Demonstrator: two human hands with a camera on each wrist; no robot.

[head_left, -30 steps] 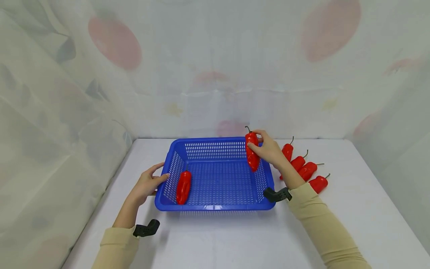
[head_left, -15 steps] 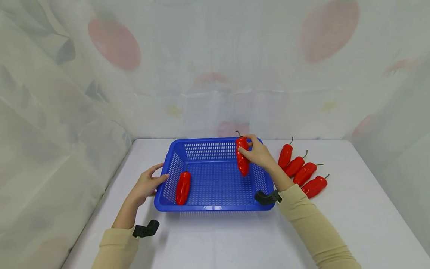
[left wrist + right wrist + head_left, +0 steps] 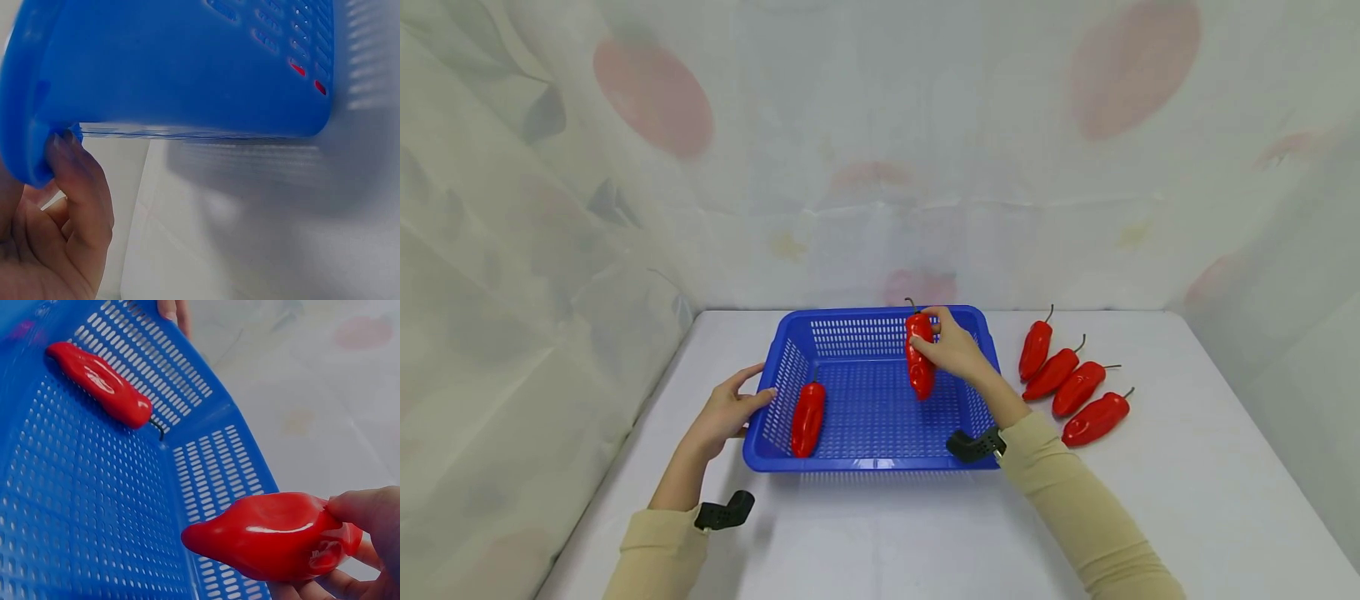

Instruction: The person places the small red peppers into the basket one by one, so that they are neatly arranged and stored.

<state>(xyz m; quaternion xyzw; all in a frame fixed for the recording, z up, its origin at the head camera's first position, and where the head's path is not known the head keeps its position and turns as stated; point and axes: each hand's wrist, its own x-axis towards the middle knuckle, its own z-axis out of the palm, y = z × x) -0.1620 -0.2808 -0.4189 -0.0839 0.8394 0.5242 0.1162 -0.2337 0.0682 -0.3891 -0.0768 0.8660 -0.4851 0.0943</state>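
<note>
Over the right part of a blue plastic basket (image 3: 872, 464), my right hand (image 3: 953, 346) pinches a red pepper (image 3: 919, 357) between thumb and fingers. Its dark stem points up and its tip hangs down, seen glossy and close in the right wrist view (image 3: 269, 537). My left hand (image 3: 727, 410) grips the basket's left rim; in the left wrist view its fingers (image 3: 84, 187) curl under that rim. Another red pepper (image 3: 808, 419) lies inside the basket along its left wall.
Several red peppers (image 3: 1078, 388) lie fanned out on the white table (image 3: 1195, 467), right of the basket. A pale patterned curtain (image 3: 820, 150) hangs behind the table, with more sheeting at both sides.
My right hand has carried the pepper leftward and slightly lower, from the basket's right rim to further over its inside. The left hand and basket have stayed nearly still.
</note>
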